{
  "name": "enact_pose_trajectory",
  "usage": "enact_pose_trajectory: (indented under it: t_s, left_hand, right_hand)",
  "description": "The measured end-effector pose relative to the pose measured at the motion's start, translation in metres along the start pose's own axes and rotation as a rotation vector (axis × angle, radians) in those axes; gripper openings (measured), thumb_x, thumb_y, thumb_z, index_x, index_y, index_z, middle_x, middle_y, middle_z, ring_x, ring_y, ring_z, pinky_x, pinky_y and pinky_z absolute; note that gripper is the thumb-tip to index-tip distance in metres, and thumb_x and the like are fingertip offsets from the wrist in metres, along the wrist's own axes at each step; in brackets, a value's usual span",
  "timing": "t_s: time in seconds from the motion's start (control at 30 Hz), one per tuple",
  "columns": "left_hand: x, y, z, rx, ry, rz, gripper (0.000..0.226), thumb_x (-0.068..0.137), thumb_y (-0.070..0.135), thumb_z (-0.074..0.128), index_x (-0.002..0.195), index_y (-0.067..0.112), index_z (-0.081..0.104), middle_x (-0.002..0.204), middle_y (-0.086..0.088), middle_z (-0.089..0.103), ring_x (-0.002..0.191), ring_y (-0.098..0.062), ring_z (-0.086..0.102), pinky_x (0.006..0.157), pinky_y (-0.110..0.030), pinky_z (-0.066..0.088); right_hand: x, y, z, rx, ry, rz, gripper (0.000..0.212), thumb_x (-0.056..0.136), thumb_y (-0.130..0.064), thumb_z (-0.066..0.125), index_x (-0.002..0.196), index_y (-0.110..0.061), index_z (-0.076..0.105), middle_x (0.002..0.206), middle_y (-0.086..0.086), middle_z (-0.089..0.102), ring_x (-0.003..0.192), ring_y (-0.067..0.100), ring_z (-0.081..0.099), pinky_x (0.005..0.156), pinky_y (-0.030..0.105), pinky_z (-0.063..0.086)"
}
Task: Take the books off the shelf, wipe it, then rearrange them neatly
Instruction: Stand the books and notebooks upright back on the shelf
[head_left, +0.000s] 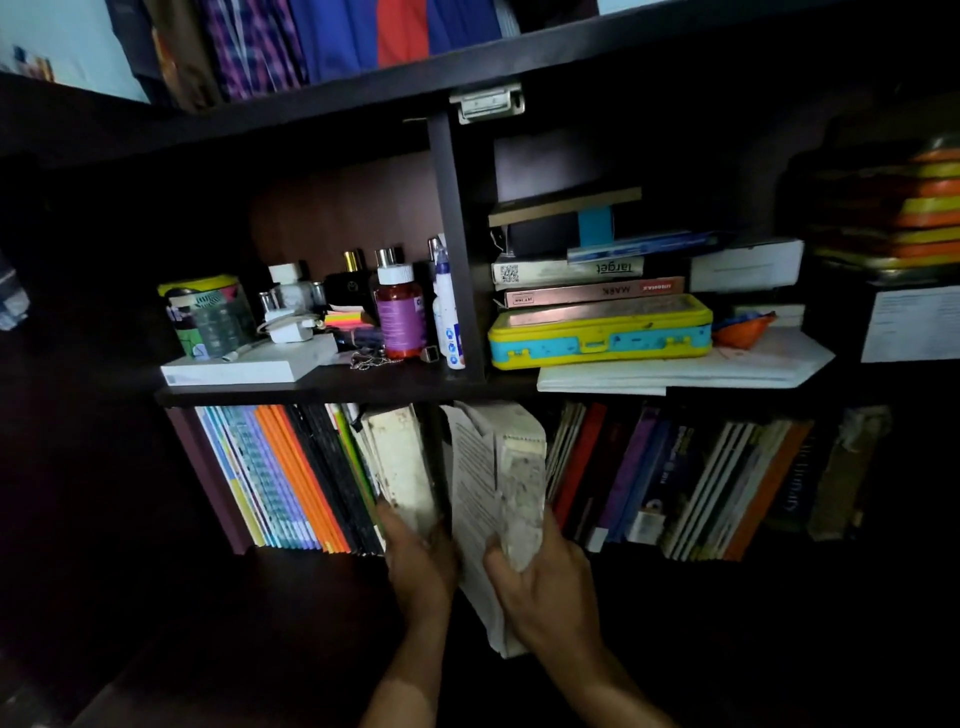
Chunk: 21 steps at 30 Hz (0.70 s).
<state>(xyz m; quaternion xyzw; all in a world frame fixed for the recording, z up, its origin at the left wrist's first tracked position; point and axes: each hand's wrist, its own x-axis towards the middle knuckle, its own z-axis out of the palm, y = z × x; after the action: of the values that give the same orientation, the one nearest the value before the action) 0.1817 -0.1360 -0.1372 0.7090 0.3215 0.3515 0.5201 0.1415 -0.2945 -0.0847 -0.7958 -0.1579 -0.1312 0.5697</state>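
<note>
The dark wooden shelf carries a lower row of upright books. At the left stand thin colourful books with orange, blue and black spines. My left hand grips the bottom of a worn cream book that leans in the row's middle. My right hand holds a tattered white book with loose printed pages, pulled partly out of the row and tilted toward me. To the right, more books lean against each other.
On the board above sit a white box, a tin, chargers, a brown pill bottle and a glue bottle. Right of a divider lie stacked books, a yellow-blue case and papers. Clothes hang above.
</note>
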Motion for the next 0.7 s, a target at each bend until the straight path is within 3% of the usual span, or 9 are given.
enact_pose_trajectory:
  t_s: [0.1,0.23,0.33,0.47,0.57,0.63,0.7]
  left_hand:
    - [0.001,-0.006,0.002,0.057,-0.023,0.075,0.077,0.089,0.022,0.073,0.149,0.023,0.027,0.125,-0.023,0.064,0.104,-0.038,0.066,0.089,-0.048,0.056]
    - [0.002,-0.007,0.002,0.06,-0.019,0.066,0.078,0.088,0.022,0.072,0.15,0.024,0.023,0.129,-0.022,0.063,0.111,-0.041,0.064,0.092,-0.049,0.054]
    - [0.001,-0.002,0.004,0.041,-0.001,0.085,0.079,0.088,0.021,0.074,0.151,0.02,0.026,0.134,-0.022,0.061,0.118,-0.039,0.062,0.096,-0.049,0.053]
    - [0.003,-0.003,0.005,0.028,0.009,0.077,0.078,0.088,0.025,0.074,0.15,0.02,0.027,0.137,-0.021,0.059,0.12,-0.039,0.061,0.097,-0.049,0.053]
    - [-0.002,0.002,0.004,-0.009,0.001,0.03,0.077,0.082,0.027,0.077,0.144,0.019,0.033,0.125,-0.02,0.064,0.109,-0.038,0.065,0.091,-0.048,0.055]
    - [0.0,0.002,0.004,-0.178,0.002,-0.007,0.07,0.083,0.058,0.068,0.138,0.02,0.048,0.122,-0.014,0.069,0.109,-0.034,0.067,0.096,-0.048,0.054]
    - [-0.001,-0.001,0.003,-0.371,-0.04,-0.094,0.09,0.075,0.093,0.045,0.133,0.027,0.063,0.127,-0.004,0.07,0.12,-0.026,0.065,0.107,-0.047,0.049]
  right_hand:
    - [0.014,0.002,0.012,0.001,0.023,-0.022,0.072,0.078,-0.065,0.049,0.143,-0.034,0.052,0.11,-0.015,0.073,0.095,0.004,0.068,0.076,0.009,0.048]
    - [0.024,0.011,0.033,0.032,0.028,0.062,0.074,0.077,-0.064,0.049,0.145,-0.036,0.049,0.12,-0.009,0.071,0.105,0.014,0.068,0.08,0.017,0.047]
    - [0.032,0.02,0.039,0.141,0.138,0.146,0.061,0.082,-0.055,0.061,0.137,-0.027,0.057,0.115,-0.007,0.07,0.106,0.019,0.069,0.084,0.018,0.044]
    - [0.032,0.021,0.041,0.188,0.261,0.082,0.059,0.088,-0.027,0.074,0.142,-0.021,0.052,0.121,-0.006,0.06,0.107,0.007,0.055,0.092,0.021,0.04]
    - [0.031,0.02,0.044,0.165,0.243,-0.018,0.065,0.085,-0.048,0.066,0.142,-0.032,0.039,0.13,-0.008,0.054,0.114,0.012,0.056,0.092,0.024,0.046]
    - [0.029,0.02,0.048,0.088,0.162,-0.077,0.065,0.082,-0.059,0.056,0.139,-0.034,0.037,0.129,-0.007,0.05,0.114,0.014,0.057,0.087,0.028,0.05]
    - [0.024,0.02,0.051,0.003,0.07,-0.158,0.072,0.081,-0.061,0.054,0.145,-0.036,0.032,0.129,-0.011,0.045,0.115,0.012,0.056,0.083,0.032,0.053]
